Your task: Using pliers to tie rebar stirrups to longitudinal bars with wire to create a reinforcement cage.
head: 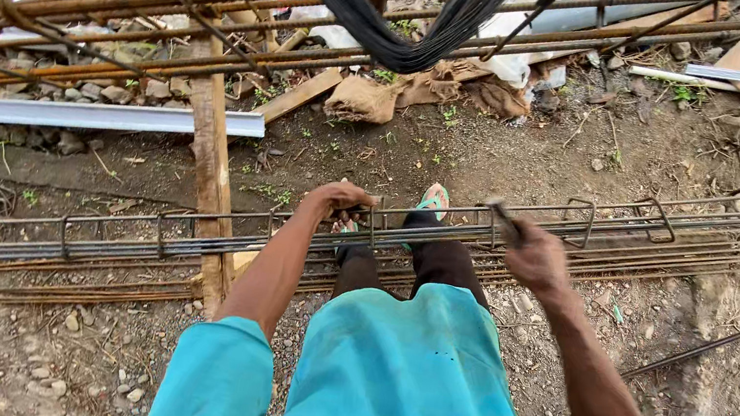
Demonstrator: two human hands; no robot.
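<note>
A: Which way is the rebar cage [187, 238] being laid out, as seen from the hands?

B: Its long axis is being carried from about eight o'clock on the left up to two o'clock on the right, crossing just ahead of the knees. It is being held off the ground [517, 152] by a wooden plank [211, 178] at nine o'clock.

A: Where is the left hand [339, 197] being kept?

B: It is being pressed onto the top bar near the centre, at eleven o'clock from the body, its fingers being curled shut around the bar beside a stirrup [374, 224].

A: And the right hand [536, 256]?

B: It is being held at one o'clock, just off the same top bar, fingers being closed on a small metal tool [505, 220] whose tip is being pointed back toward eleven o'clock, at the bar. The tool's exact kind cannot be told.

A: Which hand is being kept nearer the joint?

B: The left; the stirrup is being flanked, left hand just beside it, right hand near but apart.
</note>
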